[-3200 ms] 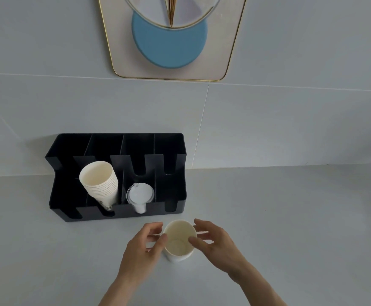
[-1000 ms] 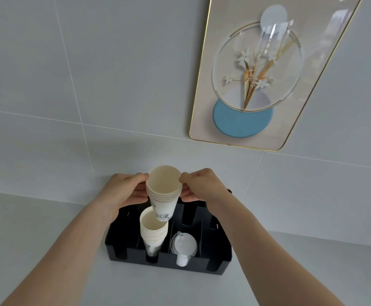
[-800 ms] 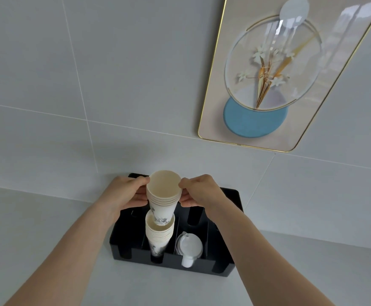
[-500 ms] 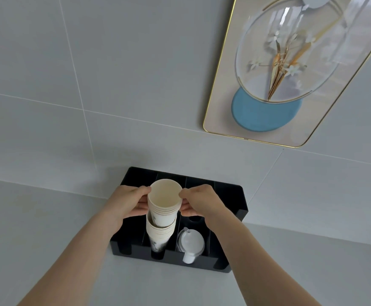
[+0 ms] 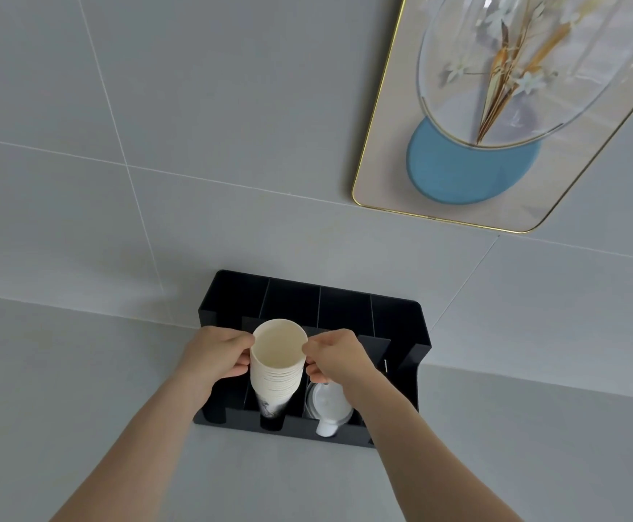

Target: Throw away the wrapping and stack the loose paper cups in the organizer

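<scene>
A black organizer (image 5: 401, 318) with several compartments stands against the wall on the grey counter. One tall stack of cream paper cups (image 5: 277, 371) stands in its second slot from the left, mouth tilted toward me. My left hand (image 5: 215, 354) pinches the top of the stack from the left. My right hand (image 5: 332, 356) pinches it from the right. White plastic lids (image 5: 328, 406) sit in the slot to the right, partly hidden under my right hand. No wrapping is in view.
The grey tiled wall rises right behind the organizer. A gold-framed picture (image 5: 495, 118) with a blue disc hangs on the wall at the upper right. The grey counter (image 5: 62, 389) spreads to both sides.
Both hands lifted a small stack of cups from the counter and lowered it into the cups in the organizer. The two stacks are now nested as one.
</scene>
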Demonstrator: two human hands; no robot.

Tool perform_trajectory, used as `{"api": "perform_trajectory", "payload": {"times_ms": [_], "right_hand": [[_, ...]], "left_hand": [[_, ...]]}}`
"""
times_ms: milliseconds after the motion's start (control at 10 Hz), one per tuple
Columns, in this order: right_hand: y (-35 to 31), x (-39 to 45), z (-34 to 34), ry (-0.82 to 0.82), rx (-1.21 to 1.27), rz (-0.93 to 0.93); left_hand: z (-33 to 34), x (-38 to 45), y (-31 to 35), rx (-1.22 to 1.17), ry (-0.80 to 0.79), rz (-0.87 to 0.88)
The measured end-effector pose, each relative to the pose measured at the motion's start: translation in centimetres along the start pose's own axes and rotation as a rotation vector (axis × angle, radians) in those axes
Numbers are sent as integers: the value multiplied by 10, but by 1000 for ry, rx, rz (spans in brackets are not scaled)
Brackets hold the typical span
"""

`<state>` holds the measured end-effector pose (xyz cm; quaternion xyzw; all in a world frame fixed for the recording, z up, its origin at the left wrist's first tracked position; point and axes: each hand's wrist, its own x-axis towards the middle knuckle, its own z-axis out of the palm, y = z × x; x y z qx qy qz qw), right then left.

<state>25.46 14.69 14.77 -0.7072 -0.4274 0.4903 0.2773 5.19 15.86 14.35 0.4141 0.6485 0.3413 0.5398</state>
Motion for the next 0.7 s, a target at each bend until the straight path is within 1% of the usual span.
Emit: {"api": "perform_trajectory", "payload": {"times_ms": [200,300,500,600,700], "right_hand": [[5,-3,1,23,-27,-72],[6,-9,0,18,-101,-94],[20,-26,-22,118,-391,-255],[36,-37,-46,149,-536,-263],[48,-55,-70,235,-630,-302]], "left_hand": [[2,2,-7,23,41,31],[2,-1,-5,80,57,38],[6,-23,7,415,108,188],[13,-35,11,557,140,309],[26,-47,21,687,178,441]]}}
